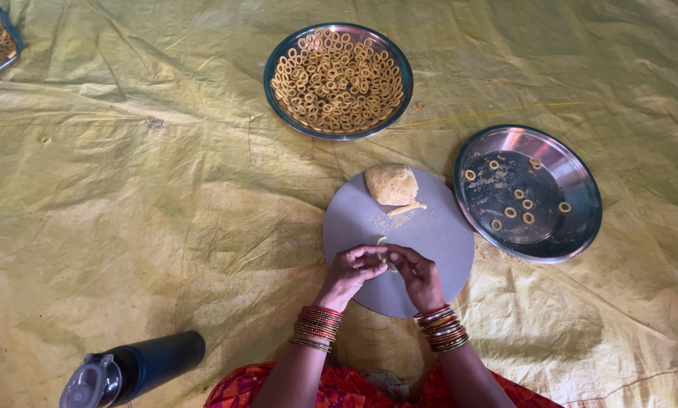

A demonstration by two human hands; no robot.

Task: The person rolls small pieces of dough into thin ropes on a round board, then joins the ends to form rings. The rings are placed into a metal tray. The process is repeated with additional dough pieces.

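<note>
- Left hand (352,266) and right hand (418,272) pinching together a small dough piece (384,257) above the round grey board (399,240).
- Could tear from too hard pinching.
- Could drop beside the dough lump (391,184), missing the steel plate (581,181).

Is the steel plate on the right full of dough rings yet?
No, nearly empty: the right steel plate holds only a few scattered dough rings, mostly bare metal.

Dark bottle (139,370), yellow sheet (127,189)
</note>
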